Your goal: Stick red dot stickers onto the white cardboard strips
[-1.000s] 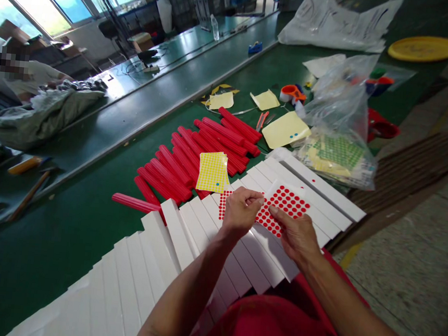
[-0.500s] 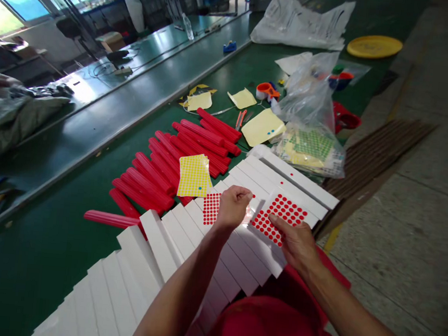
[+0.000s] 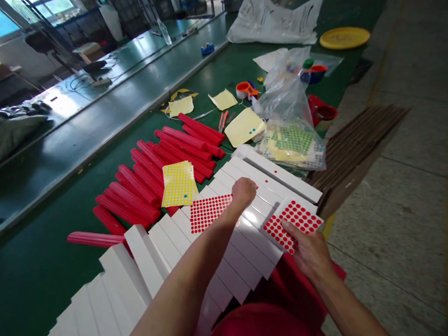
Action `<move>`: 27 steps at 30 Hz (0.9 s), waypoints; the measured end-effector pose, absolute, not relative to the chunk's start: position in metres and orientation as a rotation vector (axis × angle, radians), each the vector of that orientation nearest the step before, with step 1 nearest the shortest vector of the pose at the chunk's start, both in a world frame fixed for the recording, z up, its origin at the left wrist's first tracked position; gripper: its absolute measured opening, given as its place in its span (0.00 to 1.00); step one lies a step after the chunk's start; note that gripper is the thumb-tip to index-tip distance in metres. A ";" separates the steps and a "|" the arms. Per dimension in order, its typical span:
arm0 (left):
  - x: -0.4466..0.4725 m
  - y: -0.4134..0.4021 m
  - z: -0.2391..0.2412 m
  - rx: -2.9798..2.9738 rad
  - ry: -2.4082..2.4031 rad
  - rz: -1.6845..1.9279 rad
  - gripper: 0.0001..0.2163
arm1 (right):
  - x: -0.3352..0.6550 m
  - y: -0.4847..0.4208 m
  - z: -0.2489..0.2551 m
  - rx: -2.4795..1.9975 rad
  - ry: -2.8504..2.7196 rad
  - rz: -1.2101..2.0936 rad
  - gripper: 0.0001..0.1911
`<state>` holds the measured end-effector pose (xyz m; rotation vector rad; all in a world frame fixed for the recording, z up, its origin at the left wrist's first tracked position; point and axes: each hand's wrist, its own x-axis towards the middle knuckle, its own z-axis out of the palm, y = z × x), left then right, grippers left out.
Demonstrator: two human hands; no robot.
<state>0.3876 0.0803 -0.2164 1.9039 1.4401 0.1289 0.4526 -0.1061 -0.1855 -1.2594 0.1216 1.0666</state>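
Observation:
My right hand point(image 3: 311, 249) grips a sheet of red dot stickers point(image 3: 296, 216), thumb on top, above the right ends of the white boxes. My left hand point(image 3: 244, 192) is closed low over the long white boxes point(image 3: 258, 205). A red dot sticker point(image 3: 257, 187) shows at its fingertips, at the surface of a box; whether it is stuck down I cannot tell. Two boxes farther back each carry one red dot point(image 3: 267, 181). Partly under my left wrist lies a second sheet of red dots point(image 3: 208, 213).
Yellow-dotted sheets point(image 3: 177, 185) rest against a pile of red ribbed tubes point(image 3: 139, 192). Behind are backing papers point(image 3: 245, 128), a cutter point(image 3: 223, 121), an orange tape dispenser point(image 3: 246, 90) and a plastic bag with sticker sheets point(image 3: 292, 142). Flattened cardboard point(image 3: 361, 143) stands right of the green table.
My left hand has moved away from the right-hand sheet, down to a box with the red dot. My right hand has drawn the sheet a little rightward. The view has shifted.

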 end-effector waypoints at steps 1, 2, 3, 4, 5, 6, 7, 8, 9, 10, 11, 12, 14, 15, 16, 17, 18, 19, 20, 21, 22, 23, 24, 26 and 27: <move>0.390 0.080 -0.218 1.923 1.455 0.113 0.10 | 0.454 -0.107 -0.187 -1.263 0.126 1.064 0.17; 0.391 0.080 -0.219 1.941 1.467 0.100 0.11 | 0.455 -0.108 -0.188 -1.266 0.128 1.066 0.17; 0.392 0.080 -0.221 1.958 1.479 0.089 0.11 | 0.457 -0.108 -0.189 -1.267 0.131 1.068 0.17; 0.393 0.079 -0.221 1.973 1.488 0.078 0.12 | 0.458 -0.109 -0.189 -1.266 0.135 1.075 0.17; 0.394 0.079 -0.222 1.989 1.495 0.068 0.12 | 0.459 -0.109 -0.189 -1.264 0.142 1.081 0.17; 0.395 0.079 -0.223 2.004 1.501 0.059 0.12 | 0.460 -0.109 -0.189 -1.260 0.150 1.087 0.17; 0.395 0.079 -0.224 2.019 1.505 0.050 0.13 | 0.461 -0.109 -0.189 -1.259 0.158 1.086 0.17; 0.396 0.078 -0.225 2.035 1.510 0.043 0.13 | 0.462 -0.109 -0.189 -1.263 0.166 1.084 0.17; 0.396 0.077 -0.225 2.051 1.514 0.039 0.13 | 0.462 -0.108 -0.188 -1.270 0.172 1.082 0.17; 0.397 0.076 -0.226 2.069 1.515 0.036 0.13 | 0.462 -0.108 -0.188 -1.277 0.175 1.079 0.16; 0.397 0.074 -0.227 2.090 1.515 0.037 0.13 | 0.462 -0.108 -0.188 -1.280 0.175 1.076 0.16; 0.398 0.071 -0.228 2.111 1.514 0.040 0.13 | 0.462 -0.107 -0.189 -1.279 0.174 1.077 0.16; 0.400 0.065 -0.227 2.165 1.504 0.065 0.12 | 0.461 -0.106 -0.189 -1.266 0.170 1.088 0.16; 0.400 0.061 -0.226 2.205 1.506 0.089 0.11 | 0.461 -0.106 -0.189 -1.264 0.171 1.089 0.16; 0.399 0.058 -0.225 2.250 1.515 0.119 0.10 | 0.461 -0.105 -0.188 -1.269 0.175 1.091 0.16; 0.396 0.056 -0.222 2.295 1.531 0.149 0.11 | 0.460 -0.104 -0.187 -1.283 0.180 1.091 0.16; 0.390 0.055 -0.219 2.335 1.552 0.175 0.13 | 0.460 -0.103 -0.185 -1.304 0.185 1.086 0.16; 0.382 0.055 -0.216 2.362 1.585 0.195 0.15 | 0.459 -0.102 -0.183 -1.324 0.187 1.079 0.15; 0.370 0.056 -0.213 2.370 1.633 0.210 0.17 | 0.459 -0.101 -0.180 -1.339 0.183 1.071 0.15; 0.355 0.058 -0.209 2.360 1.693 0.215 0.18 | 0.459 -0.099 -0.176 -1.342 0.176 1.065 0.16; 0.338 0.061 -0.206 2.342 1.755 0.213 0.18 | 0.458 -0.097 -0.173 -1.344 0.168 1.064 0.16; 0.318 0.063 -0.204 2.323 1.821 0.203 0.18 | 0.457 -0.095 -0.169 -1.351 0.165 1.065 0.17; 0.296 0.066 -0.202 2.315 1.863 0.172 0.19 | 0.456 -0.092 -0.165 -1.369 0.170 1.070 0.18; 0.255 0.068 -0.200 2.356 1.841 0.084 0.21 | 0.453 -0.086 -0.160 -1.428 0.198 1.083 0.20; 0.236 0.069 -0.200 2.397 1.806 0.047 0.22 | 0.450 -0.084 -0.158 -1.450 0.215 1.089 0.21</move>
